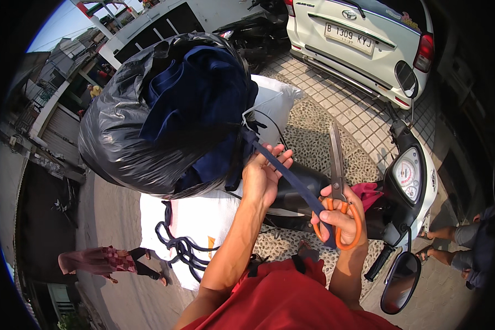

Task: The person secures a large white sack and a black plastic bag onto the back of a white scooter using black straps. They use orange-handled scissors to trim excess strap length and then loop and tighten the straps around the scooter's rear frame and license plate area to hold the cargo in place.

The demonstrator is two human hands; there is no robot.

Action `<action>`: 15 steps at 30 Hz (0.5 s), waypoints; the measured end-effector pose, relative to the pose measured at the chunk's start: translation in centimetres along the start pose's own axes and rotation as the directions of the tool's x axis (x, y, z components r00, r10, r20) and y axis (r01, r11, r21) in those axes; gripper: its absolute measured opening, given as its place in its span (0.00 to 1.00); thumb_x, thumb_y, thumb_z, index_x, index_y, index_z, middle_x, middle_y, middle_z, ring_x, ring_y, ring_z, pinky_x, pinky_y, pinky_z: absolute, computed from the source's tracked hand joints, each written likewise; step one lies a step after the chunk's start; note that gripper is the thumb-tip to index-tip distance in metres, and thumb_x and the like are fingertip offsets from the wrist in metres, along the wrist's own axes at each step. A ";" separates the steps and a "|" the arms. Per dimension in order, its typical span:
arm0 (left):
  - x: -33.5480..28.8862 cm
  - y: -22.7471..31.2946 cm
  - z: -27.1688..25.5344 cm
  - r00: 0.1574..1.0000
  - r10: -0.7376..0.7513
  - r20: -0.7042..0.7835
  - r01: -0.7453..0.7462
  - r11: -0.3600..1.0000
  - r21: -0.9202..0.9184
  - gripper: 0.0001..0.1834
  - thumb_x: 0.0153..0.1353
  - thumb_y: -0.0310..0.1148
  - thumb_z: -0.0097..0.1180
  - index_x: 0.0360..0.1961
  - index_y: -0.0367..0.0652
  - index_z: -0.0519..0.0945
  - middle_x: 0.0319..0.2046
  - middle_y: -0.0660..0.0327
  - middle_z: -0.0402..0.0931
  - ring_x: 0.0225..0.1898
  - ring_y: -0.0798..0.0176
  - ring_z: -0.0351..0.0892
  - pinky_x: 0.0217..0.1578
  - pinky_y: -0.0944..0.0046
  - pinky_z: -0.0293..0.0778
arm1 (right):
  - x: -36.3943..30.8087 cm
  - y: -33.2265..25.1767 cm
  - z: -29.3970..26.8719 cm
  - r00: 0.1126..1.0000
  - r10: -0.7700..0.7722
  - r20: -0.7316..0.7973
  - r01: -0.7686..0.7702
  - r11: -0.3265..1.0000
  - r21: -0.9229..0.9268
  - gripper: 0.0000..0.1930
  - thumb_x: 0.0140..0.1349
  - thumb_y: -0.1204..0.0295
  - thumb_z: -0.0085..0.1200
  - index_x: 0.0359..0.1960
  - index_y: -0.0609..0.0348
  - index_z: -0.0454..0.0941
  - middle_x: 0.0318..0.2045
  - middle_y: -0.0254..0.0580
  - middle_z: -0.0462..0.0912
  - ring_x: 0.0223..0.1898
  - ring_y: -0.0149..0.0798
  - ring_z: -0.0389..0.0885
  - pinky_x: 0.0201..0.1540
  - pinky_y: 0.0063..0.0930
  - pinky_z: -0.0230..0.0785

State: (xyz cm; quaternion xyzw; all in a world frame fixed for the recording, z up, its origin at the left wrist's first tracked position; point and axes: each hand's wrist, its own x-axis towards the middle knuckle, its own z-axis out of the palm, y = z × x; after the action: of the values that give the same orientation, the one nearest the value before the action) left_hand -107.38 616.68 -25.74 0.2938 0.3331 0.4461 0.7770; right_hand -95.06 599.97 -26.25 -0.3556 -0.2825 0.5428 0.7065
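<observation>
A big black plastic bag (113, 129) stuffed with navy cloth (195, 88) sits in front of me on the motorbike. A long navy cloth strip (291, 179) runs taut from a knot at the bag's right side toward my right hand. My right hand (341, 214) is closed on scissors (336, 157) with orange handles, blades pointing up and away; its thumb also presses on the strip's near end. Under the strip lies my left hand (267, 173), palm up, fingers apart and slightly bent, with the strip crossing them. A pale cord (248, 116) shows at the knot.
White sacks (192, 220) hang below the bag, with loose navy strips (179, 245) on one. The motorbike's dashboard (408, 173) and mirror (400, 283) are at right. A white car (363, 49) stands ahead. One person (113, 261) walks at left; another (467, 242) is at right.
</observation>
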 end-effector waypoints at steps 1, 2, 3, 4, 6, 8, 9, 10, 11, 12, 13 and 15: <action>0.6 0.3 -0.7 0.994 0.025 0.107 -0.021 0.999 -0.037 0.21 0.68 0.33 0.51 0.57 0.33 0.66 0.36 0.55 0.74 0.27 0.65 0.72 0.32 0.65 0.69 | -0.4 1.2 -0.6 0.997 0.069 -0.044 -0.073 0.993 -0.091 0.20 0.56 0.83 0.57 0.50 0.67 0.66 0.28 0.54 0.82 0.19 0.37 0.81 0.19 0.27 0.75; 1.3 0.6 -1.5 0.974 0.101 0.202 -0.081 0.991 -0.104 0.19 0.69 0.33 0.47 0.57 0.33 0.66 0.30 0.57 0.76 0.19 0.67 0.69 0.26 0.68 0.66 | -0.4 2.8 -0.9 0.996 -0.020 -0.090 0.008 0.992 -0.123 0.19 0.58 0.83 0.58 0.50 0.66 0.66 0.30 0.52 0.82 0.27 0.37 0.84 0.26 0.27 0.78; 1.7 0.3 -2.1 0.988 0.018 0.156 -0.019 1.000 0.002 0.18 0.70 0.33 0.46 0.56 0.33 0.66 0.27 0.58 0.75 0.17 0.68 0.66 0.24 0.69 0.63 | 0.2 3.6 -1.6 0.972 -0.144 -0.186 0.090 0.957 -0.274 0.19 0.58 0.82 0.59 0.50 0.66 0.66 0.32 0.51 0.82 0.29 0.37 0.85 0.28 0.27 0.79; 1.9 0.1 -2.9 0.996 -0.016 0.093 0.009 0.997 0.078 0.18 0.70 0.33 0.45 0.56 0.32 0.67 0.25 0.58 0.74 0.15 0.70 0.62 0.21 0.69 0.60 | 0.6 4.3 -2.1 0.926 -0.228 -0.300 0.091 0.908 -0.409 0.20 0.58 0.82 0.59 0.50 0.66 0.66 0.33 0.51 0.82 0.32 0.37 0.85 0.30 0.27 0.80; 1.9 -0.8 -4.2 0.998 -0.052 0.047 0.042 0.980 0.195 0.17 0.71 0.33 0.43 0.54 0.32 0.68 0.21 0.59 0.73 0.11 0.72 0.56 0.16 0.71 0.54 | 1.9 4.5 -3.0 0.902 -0.268 -0.339 0.153 0.932 -0.329 0.20 0.58 0.81 0.62 0.50 0.66 0.66 0.33 0.49 0.82 0.30 0.35 0.85 0.30 0.23 0.78; 1.0 -1.8 -5.4 0.994 -0.025 -0.105 0.056 0.951 0.304 0.14 0.70 0.32 0.44 0.50 0.33 0.71 0.21 0.60 0.74 0.13 0.72 0.60 0.17 0.71 0.57 | 5.0 4.1 -2.6 0.901 -0.265 -0.343 0.202 0.957 -0.208 0.21 0.58 0.80 0.63 0.49 0.67 0.66 0.31 0.46 0.82 0.29 0.33 0.84 0.31 0.20 0.77; 0.4 -2.4 -5.9 0.991 -0.003 -0.132 0.049 0.937 0.347 0.13 0.70 0.31 0.45 0.48 0.33 0.72 0.22 0.60 0.74 0.14 0.72 0.62 0.18 0.71 0.58 | 7.6 4.1 -1.7 0.902 -0.253 -0.350 0.196 0.962 -0.190 0.22 0.58 0.79 0.64 0.50 0.67 0.66 0.32 0.46 0.82 0.28 0.34 0.85 0.29 0.19 0.77; -0.4 -2.8 -6.3 0.982 0.025 -0.188 0.053 0.917 0.396 0.12 0.69 0.31 0.46 0.46 0.33 0.74 0.22 0.60 0.74 0.15 0.72 0.63 0.19 0.71 0.59 | 10.5 4.3 -0.4 0.907 -0.325 -0.268 0.291 0.944 -0.158 0.23 0.58 0.78 0.64 0.51 0.66 0.65 0.32 0.47 0.81 0.27 0.36 0.85 0.27 0.18 0.77; -1.2 -3.5 -6.5 0.983 0.038 -0.179 0.043 0.901 0.431 0.11 0.69 0.30 0.47 0.46 0.33 0.74 0.24 0.61 0.75 0.18 0.72 0.66 0.21 0.71 0.61 | 13.7 4.4 1.1 0.910 -0.340 -0.238 0.323 0.940 -0.107 0.25 0.56 0.76 0.67 0.51 0.66 0.65 0.32 0.46 0.81 0.28 0.36 0.85 0.28 0.20 0.77; -2.1 -4.0 -6.7 0.979 0.064 -0.194 0.036 0.880 0.473 0.11 0.68 0.29 0.48 0.45 0.33 0.75 0.25 0.61 0.76 0.20 0.72 0.69 0.23 0.72 0.63 | 17.0 4.8 2.8 0.903 -0.317 -0.291 0.288 0.948 -0.138 0.26 0.55 0.76 0.68 0.50 0.66 0.65 0.32 0.45 0.81 0.28 0.35 0.85 0.29 0.21 0.77; -3.1 -4.1 -7.0 0.982 0.090 -0.164 0.008 0.857 0.515 0.10 0.67 0.29 0.49 0.45 0.33 0.76 0.27 0.61 0.77 0.23 0.72 0.71 0.25 0.72 0.65 | 20.3 5.1 4.5 0.894 -0.346 -0.284 0.316 0.937 -0.146 0.26 0.55 0.75 0.69 0.50 0.66 0.65 0.32 0.44 0.81 0.29 0.35 0.85 0.29 0.21 0.77; -5.3 -3.1 -7.9 0.982 0.169 -0.079 -0.072 0.735 0.675 0.14 0.63 0.26 0.55 0.49 0.31 0.76 0.34 0.61 0.80 0.32 0.72 0.75 0.34 0.74 0.69 | 25.6 5.6 7.2 0.888 -0.276 -0.368 0.207 0.954 -0.215 0.27 0.52 0.77 0.71 0.49 0.67 0.66 0.32 0.44 0.81 0.31 0.36 0.84 0.29 0.23 0.76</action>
State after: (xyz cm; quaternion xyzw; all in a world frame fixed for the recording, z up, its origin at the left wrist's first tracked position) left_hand -114.01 611.92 -31.56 0.5428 0.5028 0.3653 0.5649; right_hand -97.45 627.05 -26.23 -0.4782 -0.2221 0.3417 0.7780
